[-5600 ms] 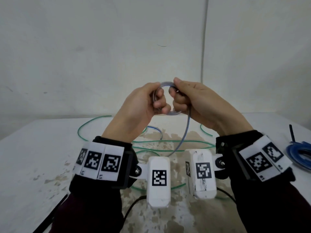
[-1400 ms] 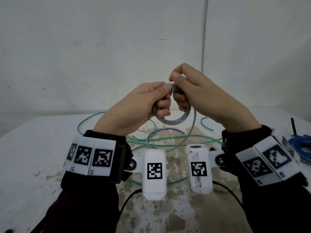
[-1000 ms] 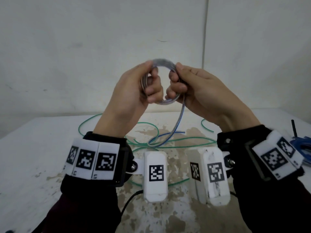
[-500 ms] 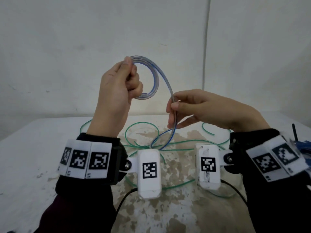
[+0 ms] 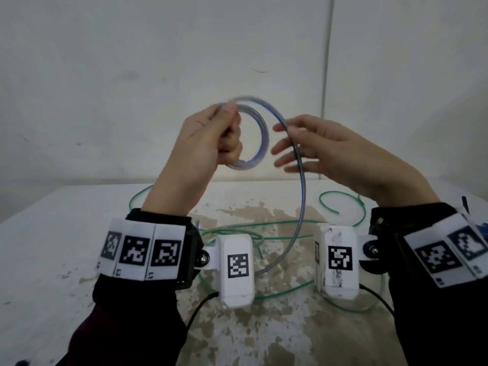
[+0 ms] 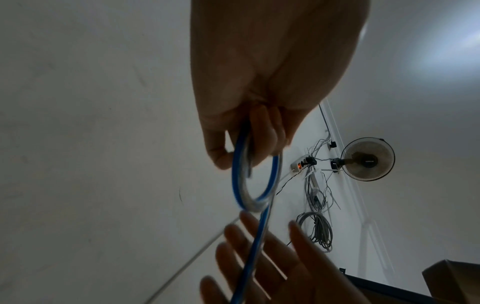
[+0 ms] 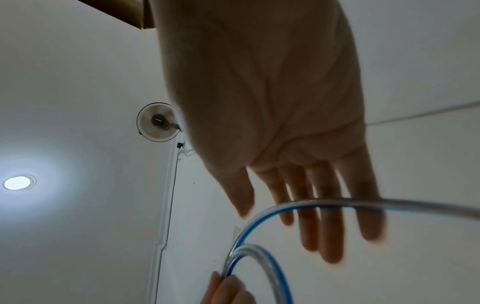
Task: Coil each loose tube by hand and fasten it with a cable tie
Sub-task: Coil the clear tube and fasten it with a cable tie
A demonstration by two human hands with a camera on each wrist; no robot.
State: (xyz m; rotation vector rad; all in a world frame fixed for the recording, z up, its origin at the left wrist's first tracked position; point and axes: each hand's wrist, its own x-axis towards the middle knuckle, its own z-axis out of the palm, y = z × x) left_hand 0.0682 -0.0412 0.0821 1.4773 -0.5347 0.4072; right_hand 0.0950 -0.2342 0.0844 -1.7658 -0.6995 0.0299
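Note:
My left hand [image 5: 224, 128] is raised above the table and grips a small coil of clear tube with a blue stripe [image 5: 262, 133]. The left wrist view shows the fingers curled round that coil [image 6: 259, 185]. My right hand [image 5: 295, 143] is just right of it, fingers straight and spread. The tube's loose run [image 5: 301, 186] lies across those fingers [image 7: 324, 216], then arcs down to the table. A loose green tube [image 5: 290, 223] sprawls on the stained white table [image 5: 66, 233]. No cable tie is clearly visible.
The green tube's far end [image 5: 340, 196] curls at the back right. A bit of blue coil [image 5: 484, 233] and a black strip [image 5: 464, 204] show at the right edge. A white wall stands behind the table.
My right hand has let go its pinch on the tube, opened, and risen toward the coil, carrying the loose run round as a wider loop. My left hand keeps its grip.

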